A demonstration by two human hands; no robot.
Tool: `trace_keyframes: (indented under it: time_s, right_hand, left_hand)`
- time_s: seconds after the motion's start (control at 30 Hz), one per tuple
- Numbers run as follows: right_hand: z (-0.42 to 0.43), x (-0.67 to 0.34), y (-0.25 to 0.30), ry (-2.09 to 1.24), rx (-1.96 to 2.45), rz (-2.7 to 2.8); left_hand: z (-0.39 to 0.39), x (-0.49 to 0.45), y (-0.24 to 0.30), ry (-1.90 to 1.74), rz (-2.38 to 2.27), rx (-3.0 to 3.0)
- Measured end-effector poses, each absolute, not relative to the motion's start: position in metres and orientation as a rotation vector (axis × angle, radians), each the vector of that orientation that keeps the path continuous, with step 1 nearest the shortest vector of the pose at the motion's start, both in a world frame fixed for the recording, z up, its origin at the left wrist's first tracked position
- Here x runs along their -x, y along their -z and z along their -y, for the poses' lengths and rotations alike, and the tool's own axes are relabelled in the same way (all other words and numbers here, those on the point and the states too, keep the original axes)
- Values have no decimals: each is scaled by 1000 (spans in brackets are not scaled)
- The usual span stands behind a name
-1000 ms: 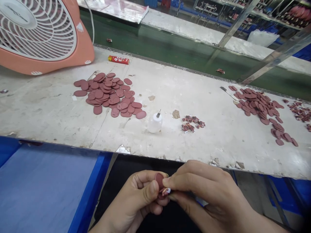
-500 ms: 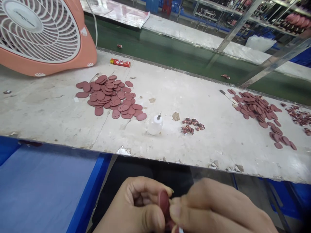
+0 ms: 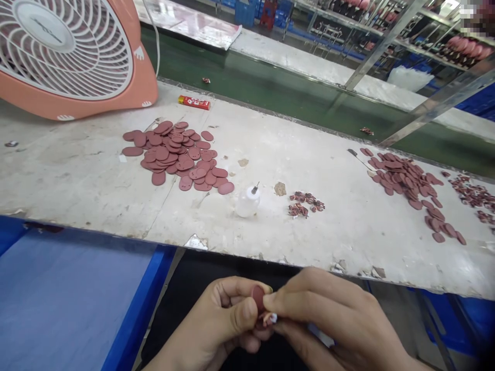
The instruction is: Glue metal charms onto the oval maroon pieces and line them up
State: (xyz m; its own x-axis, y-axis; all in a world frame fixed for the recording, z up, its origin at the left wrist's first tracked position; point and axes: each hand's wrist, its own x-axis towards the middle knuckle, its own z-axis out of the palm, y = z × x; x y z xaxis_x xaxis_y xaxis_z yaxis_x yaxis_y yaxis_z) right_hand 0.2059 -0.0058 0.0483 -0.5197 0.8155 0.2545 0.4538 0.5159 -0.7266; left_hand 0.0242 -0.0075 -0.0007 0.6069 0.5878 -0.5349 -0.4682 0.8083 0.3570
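Observation:
Low in the head view, my left hand (image 3: 222, 319) pinches a flat reddish-brown oval piece (image 3: 257, 296) between thumb and fingers, its face tilted up. My right hand (image 3: 328, 309) closes on the same oval from the right, its fingertips pressed to the edge. Just under those fingertips, against the oval, is a small brown-and-white piece (image 3: 269, 319); which hand bears it is hidden. Above my hands on the bench stands a clear squeeze bottle (image 3: 247, 202) with a needle tip. Small brown parts (image 3: 305, 203) lie right of it, and a pile of oval pieces (image 3: 174, 152) lies left.
An orange fan (image 3: 149, 77) stands on the white bench (image 3: 328, 237) at left, near a red tube (image 3: 194, 102). Another oval pile (image 3: 404, 178) and more small parts (image 3: 469, 190) are at right. A green belt (image 3: 270, 85) runs behind; a blue bin (image 3: 127, 309) is lower left.
Both hands have risen slightly with the oval piece. My right hand has shifted its fingers, and the small brown-and-white piece shows more clearly. The view has moved a little.

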Motion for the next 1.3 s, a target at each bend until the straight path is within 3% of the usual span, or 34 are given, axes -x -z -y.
trace_keyframes:
  time_s: [0.2,0.87,1.07,1.3]
  right_hand:
    - [-5,-201,-45,-1061,1116,2080]
    - [-8,-189,-30,-1222,1172,1841]
    - [-9,-176,-25,-969,1130,1885]
    - [-2,-142,1,-353,909,2076]
  left_hand:
    - [13,-25,28,-653,-687,-118]
    - [12,-16,29,-674,-541,132]
    - [11,-4,29,-740,-633,-158]
    - [31,25,9,-1379,-1321,-713]
